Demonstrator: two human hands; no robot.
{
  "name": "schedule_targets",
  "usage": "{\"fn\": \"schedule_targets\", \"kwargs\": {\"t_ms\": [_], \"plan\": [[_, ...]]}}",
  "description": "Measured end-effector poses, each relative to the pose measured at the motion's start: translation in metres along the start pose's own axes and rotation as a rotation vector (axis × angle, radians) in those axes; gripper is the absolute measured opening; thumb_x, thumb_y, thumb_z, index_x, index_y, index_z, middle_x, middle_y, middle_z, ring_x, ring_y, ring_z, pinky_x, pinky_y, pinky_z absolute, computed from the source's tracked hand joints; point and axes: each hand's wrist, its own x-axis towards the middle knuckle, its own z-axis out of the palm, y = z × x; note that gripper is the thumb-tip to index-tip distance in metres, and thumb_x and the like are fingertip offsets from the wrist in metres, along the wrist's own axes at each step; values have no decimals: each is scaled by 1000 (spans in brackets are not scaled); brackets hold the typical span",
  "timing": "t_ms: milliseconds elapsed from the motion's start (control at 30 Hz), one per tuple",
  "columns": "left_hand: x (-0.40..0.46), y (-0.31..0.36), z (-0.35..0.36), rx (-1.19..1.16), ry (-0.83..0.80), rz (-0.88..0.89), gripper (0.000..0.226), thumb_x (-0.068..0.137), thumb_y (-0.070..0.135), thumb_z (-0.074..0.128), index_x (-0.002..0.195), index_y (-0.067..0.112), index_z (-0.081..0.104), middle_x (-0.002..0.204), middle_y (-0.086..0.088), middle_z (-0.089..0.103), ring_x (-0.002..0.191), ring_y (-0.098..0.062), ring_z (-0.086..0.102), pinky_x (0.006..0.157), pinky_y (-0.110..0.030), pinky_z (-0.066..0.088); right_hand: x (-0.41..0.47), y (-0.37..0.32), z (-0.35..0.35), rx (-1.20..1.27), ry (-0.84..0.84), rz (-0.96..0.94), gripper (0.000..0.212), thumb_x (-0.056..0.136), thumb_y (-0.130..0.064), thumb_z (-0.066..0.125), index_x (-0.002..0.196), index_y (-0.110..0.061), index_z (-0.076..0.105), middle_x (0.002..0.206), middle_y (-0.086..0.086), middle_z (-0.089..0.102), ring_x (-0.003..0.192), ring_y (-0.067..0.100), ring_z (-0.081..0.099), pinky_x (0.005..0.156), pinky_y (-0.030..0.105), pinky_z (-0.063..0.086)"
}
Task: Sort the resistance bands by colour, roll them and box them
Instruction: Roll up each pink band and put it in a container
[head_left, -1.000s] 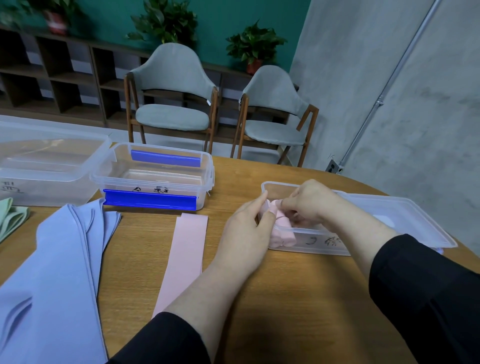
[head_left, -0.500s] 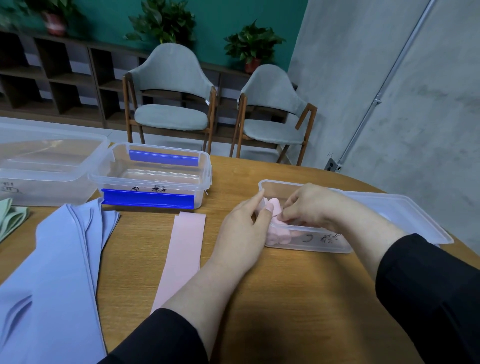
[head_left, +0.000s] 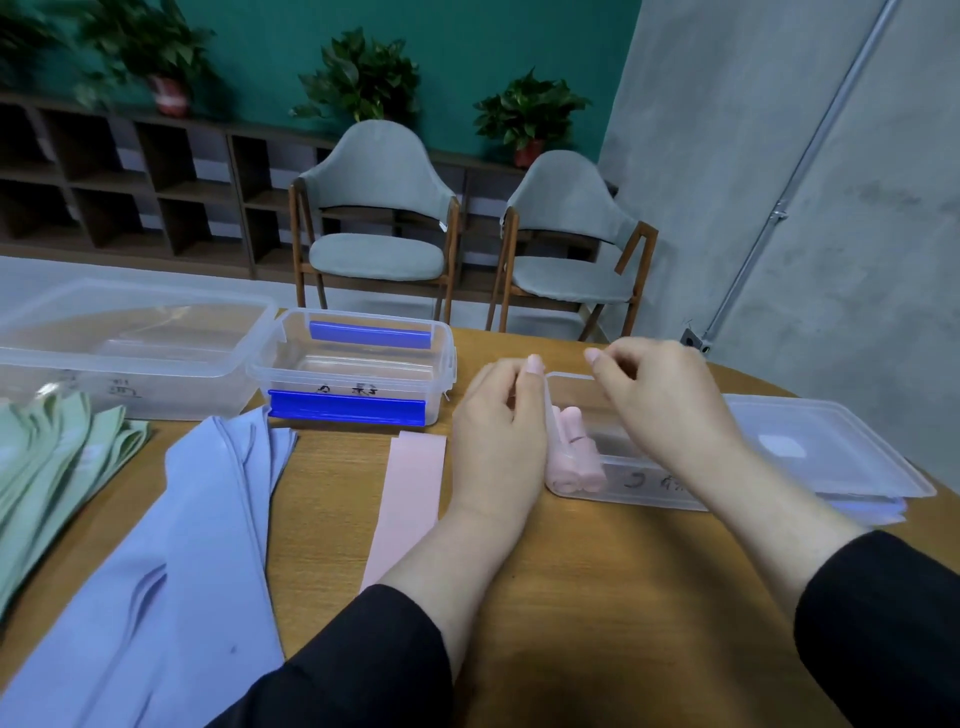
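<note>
We see the left hand (head_left: 498, 441) raised beside the left end of the small clear plastic box (head_left: 623, 483), its fingers loosely curled and its thumb up by the rim; it holds nothing we can make out. The right hand (head_left: 660, 410) hovers above the same box, fingers bent and relaxed, also with nothing in it. Inside that box, at its left end, lie the rolled pink resistance bands (head_left: 574, 462), free of both hands. Half a second ago both hands were down in the box, pressing on the rolls; now they have lifted clear and parted. On the wooden bench (head_left: 597, 597) a flat pink resistance band (head_left: 410, 499) lies just left of the left forearm, with the lilac resistance bands (head_left: 182, 561) and the pale green resistance bands (head_left: 52, 467) spread farther left. Behind them stand a clear box with blue clips (head_left: 358, 371) and a larger clear tub (head_left: 130, 348). A clear plastic lid (head_left: 831, 452) lies right of the small box.
</note>
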Motion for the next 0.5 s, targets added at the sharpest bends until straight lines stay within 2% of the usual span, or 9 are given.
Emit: {"fn": "schedule_targets", "kwargs": {"t_ms": [67, 133, 167, 233, 267, 367, 433, 500], "plan": [[5, 20, -12, -60, 33, -38, 32, 106, 31, 47, 88, 14, 67, 84, -4, 67, 82, -15, 61, 72, -29, 49, -17, -21, -4, 110, 46, -78, 36, 100, -39, 56, 69, -22, 64, 59, -4, 60, 62, 15, 55, 61, 35, 47], [7, 32, -32, -64, 32, -59, 29, 106, 30, 47, 89, 17, 67, 81, -2, 68, 82, -17, 64, 74, -34, 53, -39, -41, 6, 183, -27, -141, 30, 100, -35, 57, 73, -23, 65, 62, -5, 63, 65, 13, 57, 67, 27, 48], [6, 33, -46, -18, 17, -66, 27, 106, 29, 47, 91, 18, 67, 81, 1, 68, 83, -15, 65, 75, -35, 53, -51, -46, 17, 198, -69, -177, 27, 99, -34, 57, 75, -24, 65, 66, -6, 64, 68, 12, 57, 73, 28, 47], [-1, 27, -75, 136, -19, -101, 25, 106, 26, 44, 98, 20, 66, 84, 5, 68, 84, -9, 63, 74, -32, 50, -72, -53, 45, 194, -147, -217, 19, 97, -36, 56, 87, -27, 70, 84, -10, 66, 83, 13, 58, 87, 30, 42], [-7, 21, -90, 238, -46, -129, 24, 107, 24, 42, 101, 21, 65, 88, 6, 68, 87, -9, 63, 75, -31, 49, -81, -54, 59, 214, -197, -215, 15, 98, -32, 58, 96, -27, 72, 94, -10, 66, 90, 12, 59, 91, 27, 40], [-26, -4, -122, 636, -252, -199, 27, 105, 20, 43, 120, 23, 65, 115, -1, 71, 108, -22, 63, 90, -35, 50, -94, -54, 92, 307, -256, -151, 24, 99, -13, 57, 119, -14, 69, 120, -1, 65, 111, 14, 58, 93, 16, 37], [-40, -21, -134, 825, -405, -139, 31, 104, 22, 46, 129, 24, 65, 127, 0, 66, 117, -23, 60, 98, -36, 47, -96, -59, 103, 295, -243, -120, 30, 97, -6, 55, 125, -11, 65, 130, 4, 63, 121, 19, 56, 96, 14, 33], [-52, -31, -140, 907, -462, -38, 31, 103, 27, 47, 128, 25, 66, 127, 3, 62, 118, -22, 57, 97, -37, 44, -92, -65, 113, 225, -278, -91, 37, 99, -8, 51, 135, -10, 59, 142, 5, 56, 130, 25, 52, 104, 22, 33]]}}
